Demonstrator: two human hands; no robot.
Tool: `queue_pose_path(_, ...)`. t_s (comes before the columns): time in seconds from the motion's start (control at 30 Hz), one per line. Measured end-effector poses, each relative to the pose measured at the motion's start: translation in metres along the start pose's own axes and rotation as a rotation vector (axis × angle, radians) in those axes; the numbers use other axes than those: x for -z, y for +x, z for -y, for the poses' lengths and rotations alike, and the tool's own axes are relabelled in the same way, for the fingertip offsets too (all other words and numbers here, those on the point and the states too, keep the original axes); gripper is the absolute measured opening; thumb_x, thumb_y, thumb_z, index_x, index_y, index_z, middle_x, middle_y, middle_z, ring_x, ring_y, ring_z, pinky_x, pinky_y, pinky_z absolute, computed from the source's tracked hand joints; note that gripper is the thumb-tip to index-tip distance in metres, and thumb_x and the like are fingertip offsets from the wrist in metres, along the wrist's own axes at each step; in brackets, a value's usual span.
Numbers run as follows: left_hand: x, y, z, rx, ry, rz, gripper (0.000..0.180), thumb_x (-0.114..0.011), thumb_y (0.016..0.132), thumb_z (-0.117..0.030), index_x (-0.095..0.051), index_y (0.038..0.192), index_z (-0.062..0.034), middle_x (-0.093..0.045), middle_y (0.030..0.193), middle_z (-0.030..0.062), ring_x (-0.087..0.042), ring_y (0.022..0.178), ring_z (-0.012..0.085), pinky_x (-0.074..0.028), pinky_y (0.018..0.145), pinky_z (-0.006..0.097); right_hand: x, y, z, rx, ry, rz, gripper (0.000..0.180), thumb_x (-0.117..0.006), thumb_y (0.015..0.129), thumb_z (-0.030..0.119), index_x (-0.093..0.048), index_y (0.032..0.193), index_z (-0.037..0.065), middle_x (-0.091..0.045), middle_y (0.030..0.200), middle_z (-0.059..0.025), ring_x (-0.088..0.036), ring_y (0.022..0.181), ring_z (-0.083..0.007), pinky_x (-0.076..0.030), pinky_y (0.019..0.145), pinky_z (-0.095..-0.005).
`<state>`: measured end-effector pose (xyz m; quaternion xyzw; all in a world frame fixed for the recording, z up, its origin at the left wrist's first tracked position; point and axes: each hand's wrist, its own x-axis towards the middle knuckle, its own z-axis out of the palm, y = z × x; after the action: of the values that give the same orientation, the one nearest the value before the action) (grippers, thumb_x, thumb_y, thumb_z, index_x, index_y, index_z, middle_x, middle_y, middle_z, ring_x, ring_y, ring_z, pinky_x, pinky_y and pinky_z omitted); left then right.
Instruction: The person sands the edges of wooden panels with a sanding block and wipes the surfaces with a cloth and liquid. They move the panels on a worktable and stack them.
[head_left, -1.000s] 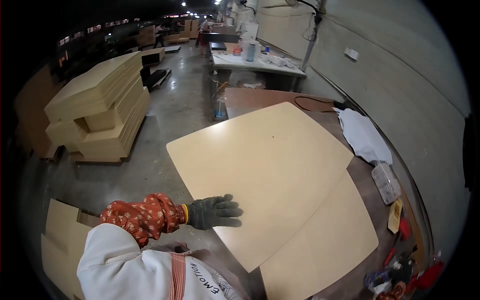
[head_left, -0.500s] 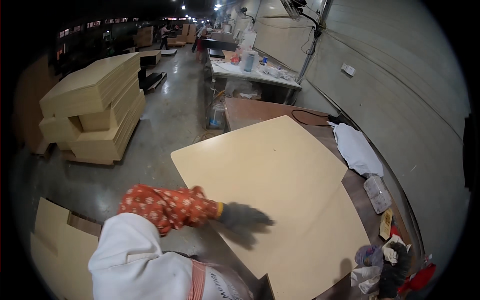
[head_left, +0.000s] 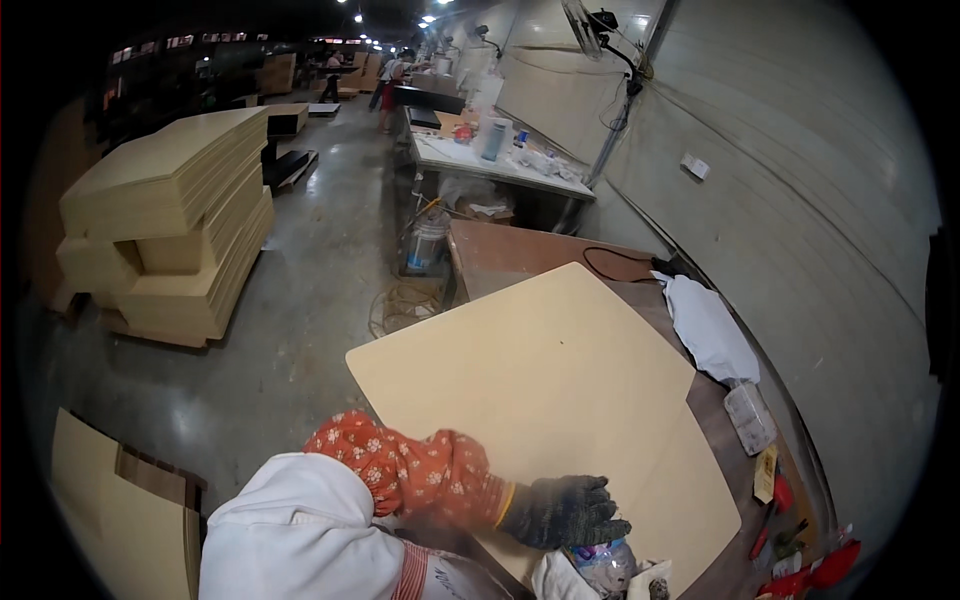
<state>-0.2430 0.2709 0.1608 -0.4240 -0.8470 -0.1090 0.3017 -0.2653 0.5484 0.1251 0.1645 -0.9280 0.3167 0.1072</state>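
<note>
The head view showed a big pale board [head_left: 560, 400] lying flat on the brown counter [head_left: 500, 255], its long side running away from the person. The left hand [head_left: 565, 510], in a dark glove, rested on the board's near edge with fingers half curled, gripping nothing. The right hand was out of sight.
</note>
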Motion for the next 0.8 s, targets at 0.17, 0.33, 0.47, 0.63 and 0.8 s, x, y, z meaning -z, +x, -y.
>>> queue_pose_path(0.17,-0.013,0.029,0.019,-0.328,-0.022,0.373,0.037,-0.057,0.080,-0.022,-0.057,0.115,-0.0083,-0.061,0.093,0.0108,-0.061,0.088,0.0292,-0.047,0.090,0.050,-0.024,-0.005,0.014,-0.018,0.008,0.056,0.037,-0.062,0.085,0.007,-0.058,0.122,0.005,-0.062,0.115,-0.0137,-0.060,0.105,-0.0240,-0.048,0.091,-0.0346)
queue_pose_path(0.33,-0.030,0.060,-0.007,-0.438,-0.062,0.145,0.031,-0.055,0.081,-0.024,-0.057,0.109,-0.0119,-0.059,0.091,0.0080,-0.059,0.088,0.0272,-0.045,0.092,0.050,-0.002,-0.002,0.000,-0.008,-0.015,0.001,0.036,-0.062,0.085,0.007,-0.059,0.121,0.004,-0.062,0.113,-0.0134,-0.060,0.104,-0.0231,-0.048,0.090,-0.0339)
queue_pose_path(0.47,-0.042,0.088,-0.030,-0.425,-0.030,-0.158,0.025,-0.053,0.082,-0.026,-0.058,0.104,-0.0148,-0.058,0.090,0.0057,-0.057,0.088,0.0256,-0.044,0.094,0.050,0.029,0.000,-0.022,-0.001,-0.051,-0.074,0.036,-0.063,0.085,0.007,-0.059,0.120,0.004,-0.063,0.113,-0.0131,-0.060,0.103,-0.0223,-0.048,0.090,-0.0334)
queue_pose_path(0.63,-0.051,0.110,-0.039,-0.340,0.038,-0.366,0.020,-0.051,0.083,-0.029,-0.058,0.098,-0.0185,-0.057,0.088,0.0029,-0.055,0.088,0.0236,-0.041,0.095,0.051,0.100,-0.001,-0.074,-0.022,-0.144,-0.221,0.035,-0.063,0.085,0.007,-0.059,0.119,0.003,-0.063,0.111,-0.0127,-0.060,0.102,-0.0214,-0.048,0.089,-0.0327)
queue_pose_path(0.8,-0.003,0.049,-0.018,-0.137,-0.144,-0.101,0.027,-0.055,0.088,-0.026,-0.058,0.104,-0.0047,-0.060,0.098,0.0081,-0.056,0.095,0.0271,-0.043,0.095,0.049,0.190,-0.018,-0.136,-0.067,-0.246,-0.373,0.034,-0.064,0.085,0.007,-0.060,0.118,0.003,-0.064,0.110,-0.0124,-0.061,0.102,-0.0205,-0.048,0.089,-0.0320)
